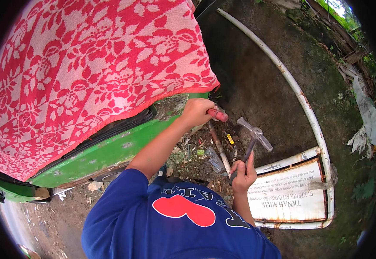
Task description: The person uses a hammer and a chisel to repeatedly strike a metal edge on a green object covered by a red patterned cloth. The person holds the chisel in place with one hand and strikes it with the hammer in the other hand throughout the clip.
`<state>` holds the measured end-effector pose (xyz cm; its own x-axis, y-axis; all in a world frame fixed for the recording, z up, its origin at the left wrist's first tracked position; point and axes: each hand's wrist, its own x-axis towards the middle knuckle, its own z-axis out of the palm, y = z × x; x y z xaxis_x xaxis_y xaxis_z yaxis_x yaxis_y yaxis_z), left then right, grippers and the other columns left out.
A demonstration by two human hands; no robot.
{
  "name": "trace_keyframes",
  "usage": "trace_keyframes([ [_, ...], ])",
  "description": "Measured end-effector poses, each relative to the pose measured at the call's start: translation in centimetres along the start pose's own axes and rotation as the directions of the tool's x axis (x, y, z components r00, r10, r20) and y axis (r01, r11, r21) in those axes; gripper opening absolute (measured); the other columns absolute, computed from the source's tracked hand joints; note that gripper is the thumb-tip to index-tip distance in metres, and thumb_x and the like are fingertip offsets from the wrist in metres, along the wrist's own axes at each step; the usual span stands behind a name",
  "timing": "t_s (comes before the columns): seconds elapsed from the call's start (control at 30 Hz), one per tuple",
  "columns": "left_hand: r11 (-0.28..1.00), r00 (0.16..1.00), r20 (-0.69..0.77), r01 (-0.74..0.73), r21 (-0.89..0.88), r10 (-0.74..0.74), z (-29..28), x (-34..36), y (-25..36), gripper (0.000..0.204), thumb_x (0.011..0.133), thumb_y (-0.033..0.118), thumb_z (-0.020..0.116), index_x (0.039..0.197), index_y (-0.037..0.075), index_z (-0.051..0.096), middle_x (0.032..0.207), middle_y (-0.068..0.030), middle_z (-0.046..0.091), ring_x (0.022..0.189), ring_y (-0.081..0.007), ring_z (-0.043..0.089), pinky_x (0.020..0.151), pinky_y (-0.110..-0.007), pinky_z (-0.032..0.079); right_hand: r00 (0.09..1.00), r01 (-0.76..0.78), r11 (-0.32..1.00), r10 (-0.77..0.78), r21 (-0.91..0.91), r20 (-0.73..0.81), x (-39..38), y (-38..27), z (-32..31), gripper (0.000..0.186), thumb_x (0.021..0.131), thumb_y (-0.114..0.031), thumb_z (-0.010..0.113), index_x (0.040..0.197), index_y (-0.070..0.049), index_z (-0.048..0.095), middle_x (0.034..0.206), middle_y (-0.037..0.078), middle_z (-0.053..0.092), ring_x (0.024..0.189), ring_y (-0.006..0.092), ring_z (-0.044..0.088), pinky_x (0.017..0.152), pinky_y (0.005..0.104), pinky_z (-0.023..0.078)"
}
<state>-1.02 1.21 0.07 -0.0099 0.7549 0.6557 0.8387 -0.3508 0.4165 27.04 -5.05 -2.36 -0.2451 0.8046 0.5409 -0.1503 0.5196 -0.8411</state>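
My left hand [195, 114] is closed around a tool with a red handle [218, 115]. Its rounded butt points right, and its working end is hidden behind the fingers and the green car body. That hand is up against the corner of a green car [110, 149] with scuffed, chipped paint. Lower and to the right, my right hand [243, 176] grips a hammer [256, 134] by its dark handle. The worn metal head is raised, a short gap away from the red butt.
A red and pink floral blanket [97, 64] covers the car's top. At right, a curved white pipe frame [291, 80] holds a rusty-edged white sign [289, 194]. A rusty rod [219, 146] stands between my arms above littered soil. Torn pale sheeting [366, 114] hangs far right.
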Motion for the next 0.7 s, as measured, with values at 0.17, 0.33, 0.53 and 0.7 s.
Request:
trace_keyframes([
  [0.17, 0.993, 0.992, -0.072, -0.11, -0.046, 0.106, -0.5, -0.2, 0.3, 0.02, 0.072, 0.013, 0.07, 0.067, 0.007, 0.052, 0.065, -0.0088, 0.054, 0.065, -0.0311, 0.058, 0.056, -0.042, 0.043, 0.991, 0.05, 0.992, -0.035, 0.114, -0.131, -0.9, 0.1, 0.6, 0.048, 0.1, -0.009, 0.05, 0.145, 0.004, 0.039, 0.072, 0.007, 0.057, 0.058, 0.0115, 0.051, 0.052, 0.0259, 0.048],
  [0.33, 0.974, 0.972, -0.127, -0.209, -0.084, 0.197, -1.3, 0.1, 1.2, 0.029, 0.076, 0.012, 0.07, 0.062, 0.005, 0.046, 0.059, -0.0106, 0.047, 0.057, -0.0319, 0.053, 0.052, -0.042, 0.04, 0.999, -0.044, 0.997, 0.045, 0.057, -0.018, -1.1, 1.3, 0.2, 0.048, 0.099, -0.008, 0.051, 0.144, 0.004, 0.041, 0.071, 0.005, 0.056, 0.058, 0.0115, 0.051, 0.051, 0.0259, 0.048],
  [0.53, 0.975, 0.973, -0.14, -0.198, -0.1, 0.183, -1.8, 0.2, 0.6, 0.032, 0.076, 0.014, 0.071, 0.06, 0.005, 0.044, 0.057, -0.0111, 0.045, 0.054, -0.0324, 0.051, 0.049, -0.041, 0.038, 0.995, -0.097, 0.989, 0.1, 0.116, -0.024, -1.2, 1.3, 0.6, 0.049, 0.099, -0.008, 0.051, 0.145, 0.002, 0.04, 0.073, 0.006, 0.057, 0.059, 0.0111, 0.052, 0.05, 0.026, 0.048],
  [0.7, 0.973, 0.97, -0.149, -0.208, -0.101, 0.192, -1.7, 0.3, 0.6, 0.033, 0.075, 0.014, 0.072, 0.06, 0.005, 0.043, 0.057, -0.011, 0.045, 0.054, -0.0324, 0.051, 0.049, -0.041, 0.038, 0.994, -0.107, 0.988, 0.109, 0.108, -0.013, -1.2, 1.5, 0.8, 0.049, 0.099, -0.008, 0.05, 0.146, 0.001, 0.039, 0.072, 0.006, 0.058, 0.059, 0.0108, 0.052, 0.051, 0.0259, 0.049],
])
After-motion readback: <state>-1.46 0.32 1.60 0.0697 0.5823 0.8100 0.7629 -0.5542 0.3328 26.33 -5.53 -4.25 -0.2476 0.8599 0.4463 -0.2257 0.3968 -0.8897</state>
